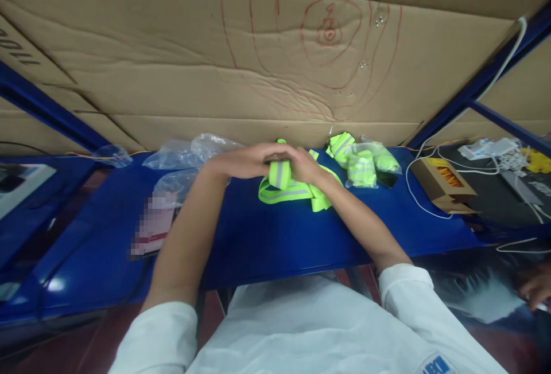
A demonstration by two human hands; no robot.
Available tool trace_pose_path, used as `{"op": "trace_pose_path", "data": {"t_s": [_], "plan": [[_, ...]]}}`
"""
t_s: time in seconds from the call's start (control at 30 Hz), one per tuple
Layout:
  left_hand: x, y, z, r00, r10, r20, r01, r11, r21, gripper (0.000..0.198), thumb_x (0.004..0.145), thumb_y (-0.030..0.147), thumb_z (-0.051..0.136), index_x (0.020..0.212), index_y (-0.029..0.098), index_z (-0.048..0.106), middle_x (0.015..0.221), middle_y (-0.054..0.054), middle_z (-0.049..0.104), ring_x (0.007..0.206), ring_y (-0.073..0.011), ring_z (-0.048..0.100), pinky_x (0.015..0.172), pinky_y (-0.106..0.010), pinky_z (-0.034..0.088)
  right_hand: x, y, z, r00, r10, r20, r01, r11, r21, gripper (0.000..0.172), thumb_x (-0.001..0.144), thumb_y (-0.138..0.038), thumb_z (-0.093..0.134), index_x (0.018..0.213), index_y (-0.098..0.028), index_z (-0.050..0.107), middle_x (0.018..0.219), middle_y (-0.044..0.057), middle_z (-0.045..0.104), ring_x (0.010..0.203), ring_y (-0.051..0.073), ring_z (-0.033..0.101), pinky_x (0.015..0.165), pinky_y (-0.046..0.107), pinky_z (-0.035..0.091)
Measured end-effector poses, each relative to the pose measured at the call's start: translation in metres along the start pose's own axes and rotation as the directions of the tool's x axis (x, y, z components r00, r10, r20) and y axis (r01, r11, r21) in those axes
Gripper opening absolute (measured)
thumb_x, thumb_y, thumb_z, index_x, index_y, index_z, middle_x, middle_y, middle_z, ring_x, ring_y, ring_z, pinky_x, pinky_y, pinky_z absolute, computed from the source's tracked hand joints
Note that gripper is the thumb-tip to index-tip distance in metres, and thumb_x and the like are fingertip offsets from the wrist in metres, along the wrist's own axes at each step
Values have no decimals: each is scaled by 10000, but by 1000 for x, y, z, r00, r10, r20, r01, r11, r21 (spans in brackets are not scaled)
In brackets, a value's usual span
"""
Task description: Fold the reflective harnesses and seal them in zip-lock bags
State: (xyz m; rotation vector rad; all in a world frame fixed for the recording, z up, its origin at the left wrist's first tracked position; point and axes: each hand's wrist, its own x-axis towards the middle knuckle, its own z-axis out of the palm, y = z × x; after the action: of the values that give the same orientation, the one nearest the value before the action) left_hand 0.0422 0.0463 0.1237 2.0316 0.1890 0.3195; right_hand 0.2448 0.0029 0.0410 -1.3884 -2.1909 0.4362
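Both my hands meet over the back of the blue table point(275, 236). My left hand point(243, 160) lies over the top of a neon yellow reflective band point(289, 189) with a grey stripe, fingers closed on its folded part. My right hand point(306, 166) grips the same folded part from the right. The rest of the band trails loose on the table below my hands.
Bagged neon bands point(364, 163) lie to the right, empty clear plastic bags point(189, 153) to the left. An open cardboard box point(443, 182) and white cables point(417, 190) sit at right. A cardboard wall point(258, 58) stands behind. Another person's hand point(536, 288) shows at the right edge.
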Motion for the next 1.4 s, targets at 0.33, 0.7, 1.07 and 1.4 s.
{"op": "trace_pose_path", "data": {"t_s": [0.33,0.7,1.07,1.4], "plan": [[-28,-21,-39,960,-43,-278,135,937,323,742,779,349,799,1484,244,592,1496,-113,627,1358,-347,606,1151,-443,518,7,-9,-18,914,128,-384,67,888,454,262,808,-386,715,996,-205,732,1220,91,738,1169,249,691,1058,388,550],[-7,-37,-28,950,-36,-311,137,941,309,607,748,496,812,1288,238,710,1261,-106,722,1142,-323,676,1058,-454,532,-2,2,-27,993,-37,-113,81,908,412,577,887,-470,707,1408,-249,593,1549,92,559,1486,259,489,1252,406,404],[-15,-40,-31,890,-164,-425,414,681,605,473,807,466,713,1238,276,665,1220,-86,663,1182,-358,631,1035,-483,502,-15,13,-62,993,64,-102,-69,997,-45,385,1027,-265,459,1331,-160,672,1404,151,679,1345,287,617,1189,467,439],[-1,-7,4,895,-163,-415,423,601,677,465,857,461,699,1289,309,615,1286,-64,576,1136,-318,655,947,-433,535,-16,-37,-40,995,94,-33,-99,980,-175,806,930,-470,705,1603,-147,399,1563,206,553,1415,400,553,1153,551,451]]}}
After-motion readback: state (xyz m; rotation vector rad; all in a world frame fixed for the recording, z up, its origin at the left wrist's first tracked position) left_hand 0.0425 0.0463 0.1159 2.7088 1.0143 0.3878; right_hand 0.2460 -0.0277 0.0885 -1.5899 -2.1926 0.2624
